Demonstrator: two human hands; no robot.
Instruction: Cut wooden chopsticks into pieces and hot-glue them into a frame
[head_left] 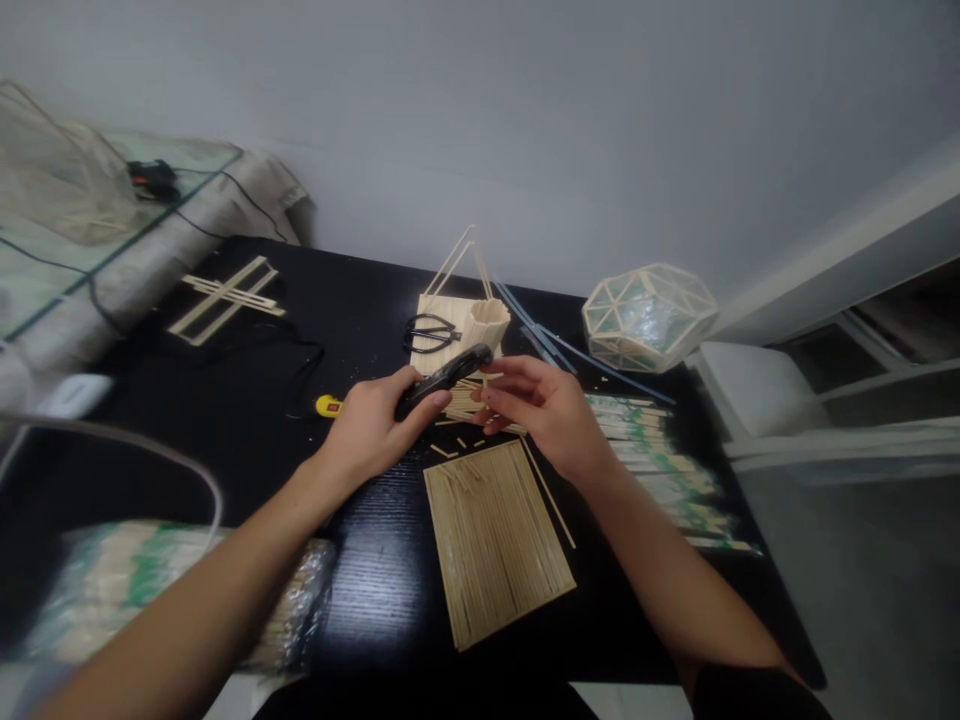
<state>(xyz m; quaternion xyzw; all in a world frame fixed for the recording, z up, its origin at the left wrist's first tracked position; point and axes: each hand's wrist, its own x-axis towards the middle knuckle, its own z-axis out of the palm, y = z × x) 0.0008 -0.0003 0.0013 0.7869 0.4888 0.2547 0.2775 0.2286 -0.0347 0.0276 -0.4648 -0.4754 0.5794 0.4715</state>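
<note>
My left hand is closed around a black tool, which looks like a glue gun, its front end pointing right toward my other hand. My right hand has its fingers pinched together at the tool's tip, on what seems a short piece of stick, too small to be sure. Below the hands lies a flat panel of wooden sticks with a few short cut pieces on it. Behind them stands a wooden stick structure with a cup-like holder, and black-handled scissors rest against it.
Crossed stick frames lie at the back left. A geometric stick model stands at the back right, near blue strips. Wrapped sticks lie at right, a plastic-wrapped bundle at front left. A yellow switch is beside my left hand.
</note>
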